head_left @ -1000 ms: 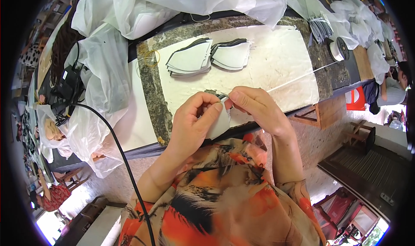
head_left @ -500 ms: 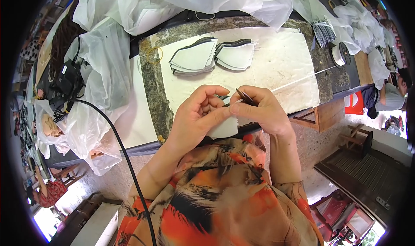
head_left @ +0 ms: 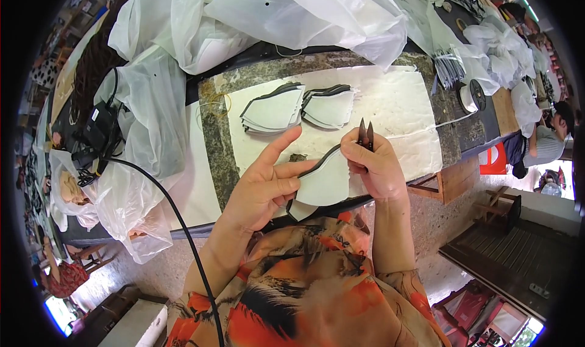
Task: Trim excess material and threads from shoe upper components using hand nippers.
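Observation:
Near the table's front edge I hold a white cut piece [head_left: 329,179] with a curved black edge. My left hand [head_left: 259,185] pinches its left side between thumb and fingers, with the index finger stretched out away from it. My right hand [head_left: 381,164] is closed round small dark thread snips [head_left: 365,135], points up, and its thumb and fingers also grip the upper right corner of the piece. Another white, black-edged piece [head_left: 301,210] hangs just below. Beyond my hands lie two stacks of similar pieces, a left stack [head_left: 274,110] and a right stack [head_left: 328,109].
A white sheet [head_left: 402,109] covers a mottled stone slab [head_left: 213,143]. At the right stands a spool [head_left: 471,97] with white cord running toward my right hand. Plastic bags [head_left: 304,14] fill the back and left. A black cable [head_left: 173,210] crosses at the left.
My hands have moved apart. The piece, mostly hidden before, is now spread flat between them. The snips now point upward, and my left index finger has stretched out.

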`<state>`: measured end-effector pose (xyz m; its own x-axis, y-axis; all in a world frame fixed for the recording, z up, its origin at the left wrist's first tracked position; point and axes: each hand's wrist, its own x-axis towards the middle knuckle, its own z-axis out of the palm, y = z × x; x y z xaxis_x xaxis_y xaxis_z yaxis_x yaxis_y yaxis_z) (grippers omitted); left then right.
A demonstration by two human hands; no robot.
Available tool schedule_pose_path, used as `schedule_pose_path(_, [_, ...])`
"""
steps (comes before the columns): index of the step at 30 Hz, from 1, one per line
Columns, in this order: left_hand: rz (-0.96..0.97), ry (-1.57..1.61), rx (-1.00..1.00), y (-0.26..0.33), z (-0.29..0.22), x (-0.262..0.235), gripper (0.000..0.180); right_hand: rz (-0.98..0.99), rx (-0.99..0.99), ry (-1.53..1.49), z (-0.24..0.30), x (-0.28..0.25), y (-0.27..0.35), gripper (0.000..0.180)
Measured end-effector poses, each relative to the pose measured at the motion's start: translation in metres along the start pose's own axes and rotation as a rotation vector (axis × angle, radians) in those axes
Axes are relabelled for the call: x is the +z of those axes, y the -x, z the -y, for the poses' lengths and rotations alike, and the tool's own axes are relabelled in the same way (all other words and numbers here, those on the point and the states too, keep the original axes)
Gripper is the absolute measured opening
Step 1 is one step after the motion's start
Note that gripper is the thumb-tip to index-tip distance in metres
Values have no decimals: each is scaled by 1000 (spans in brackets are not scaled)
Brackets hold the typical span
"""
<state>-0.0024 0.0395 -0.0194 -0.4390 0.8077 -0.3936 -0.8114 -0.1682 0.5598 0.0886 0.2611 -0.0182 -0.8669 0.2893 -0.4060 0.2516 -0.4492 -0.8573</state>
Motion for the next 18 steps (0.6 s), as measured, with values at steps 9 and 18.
schedule_pose_path(9, [-150,-1242,475,17,9,-2,33,-350,-153,83,17,-27,-53,17])
schedule_pose_path(18, [-165,-1414,612,21,33,-7,25,-436,-197,477,12,-22,-73,33])
